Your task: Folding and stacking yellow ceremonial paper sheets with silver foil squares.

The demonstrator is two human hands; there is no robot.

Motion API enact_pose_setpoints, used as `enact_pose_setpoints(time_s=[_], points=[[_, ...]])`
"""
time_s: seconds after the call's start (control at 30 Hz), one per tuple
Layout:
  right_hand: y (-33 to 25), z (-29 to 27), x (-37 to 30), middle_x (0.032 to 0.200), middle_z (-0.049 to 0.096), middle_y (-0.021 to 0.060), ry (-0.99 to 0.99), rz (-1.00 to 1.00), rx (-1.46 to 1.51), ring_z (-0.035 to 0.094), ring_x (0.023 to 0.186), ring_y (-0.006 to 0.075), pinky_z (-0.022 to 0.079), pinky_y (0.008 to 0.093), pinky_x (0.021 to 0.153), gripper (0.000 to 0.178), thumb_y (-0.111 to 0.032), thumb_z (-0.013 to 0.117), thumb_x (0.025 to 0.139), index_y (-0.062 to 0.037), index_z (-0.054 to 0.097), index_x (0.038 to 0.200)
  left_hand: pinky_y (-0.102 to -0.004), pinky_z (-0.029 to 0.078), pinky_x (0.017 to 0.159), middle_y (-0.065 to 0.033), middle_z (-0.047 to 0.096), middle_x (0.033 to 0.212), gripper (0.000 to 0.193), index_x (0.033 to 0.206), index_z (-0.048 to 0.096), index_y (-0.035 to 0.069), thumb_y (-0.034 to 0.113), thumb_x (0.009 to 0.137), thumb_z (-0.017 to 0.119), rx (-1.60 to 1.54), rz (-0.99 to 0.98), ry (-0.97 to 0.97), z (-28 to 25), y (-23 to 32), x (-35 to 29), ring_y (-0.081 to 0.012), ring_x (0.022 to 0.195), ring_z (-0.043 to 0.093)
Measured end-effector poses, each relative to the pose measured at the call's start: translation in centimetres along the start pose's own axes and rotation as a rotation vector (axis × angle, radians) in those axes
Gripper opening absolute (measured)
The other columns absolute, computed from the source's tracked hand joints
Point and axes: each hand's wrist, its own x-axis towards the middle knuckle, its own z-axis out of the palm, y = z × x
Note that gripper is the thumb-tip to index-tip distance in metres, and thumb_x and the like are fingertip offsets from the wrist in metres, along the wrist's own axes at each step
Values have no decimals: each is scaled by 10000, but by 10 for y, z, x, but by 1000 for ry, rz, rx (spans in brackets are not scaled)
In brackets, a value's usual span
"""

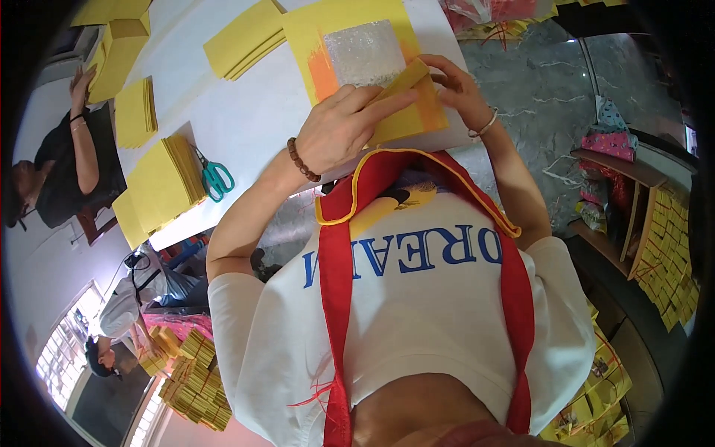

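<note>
A yellow paper sheet (pixel 302 37) with a silver foil square (pixel 365 54) and orange strips lies at the table's near edge. Its near right part is turned up into a narrow fold (pixel 406 80). My left hand (pixel 339 127), with a brown bead bracelet at the wrist, is closed on the folded part, index finger stretched across it. At the fold's far right end, the bent fingers of my right hand (pixel 458 89) grip the paper. Some fingertips are hidden behind the paper and the left hand.
Folded yellow papers (pixel 249 41) lie on the white table (pixel 246 112), with more stacks (pixel 160 182) at left beside green-handled scissors (pixel 216 179). A person in black (pixel 71 164) handles yellow paper across the table. Another person (pixel 123 305) stands near yellow bundles (pixel 197 380).
</note>
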Motion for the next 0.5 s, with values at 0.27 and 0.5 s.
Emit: enact_pose_setpoints(time_s=[0.27,0.5], points=[[-6,5,8,1183,512,72,-31,-243,-558,458,1139,214,362,324,967,360,-25,608,735,-69,574,1092,-310,404,767,-99,546,1106,504,1245,495,111,143,747,559,352,33,-118,0,16,-3,-262,908,507],[3,-1,7,1149,537,62,-30,-181,-409,467,1099,231,352,330,959,275,-10,626,718,-90,637,980,-362,359,849,-108,514,1171,634,1265,466,82,12,649,599,161,-11,62,-27,-3,-27,-278,1023,468]])
